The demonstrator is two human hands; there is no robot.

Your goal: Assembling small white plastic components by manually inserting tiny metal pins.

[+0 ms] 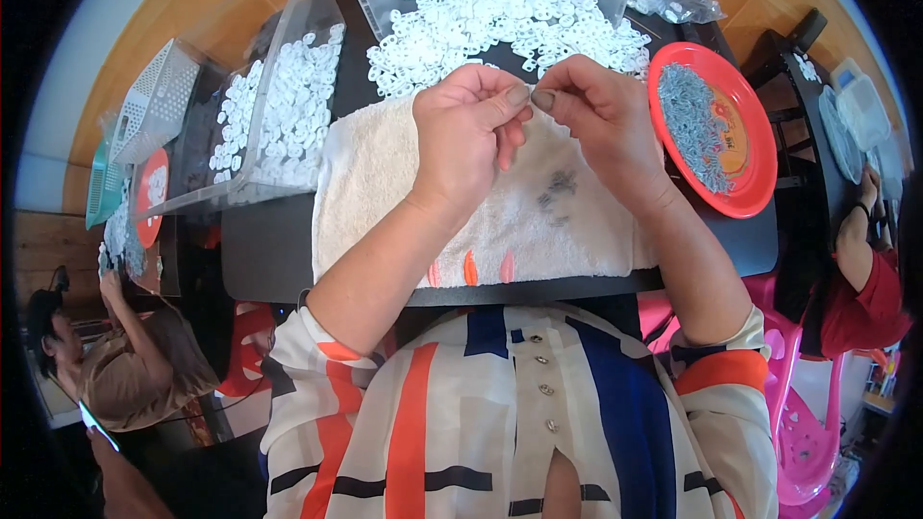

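Both hands raised over the cream towel (375, 173), fingertips meeting. Left hand (471, 125): thumb and forefinger pinched; cannot tell what, if anything, lies between them. Right hand (604, 115): likewise pinched, contents too small to make out. White plastic pieces (481, 5) heaped just beyond the hands, at the far side of the dark worktop (274, 259). Small grey metal pieces (687, 120) in the red plate (765, 139), right of the right hand. Clear bin (276, 67) at left, more white pieces inside.
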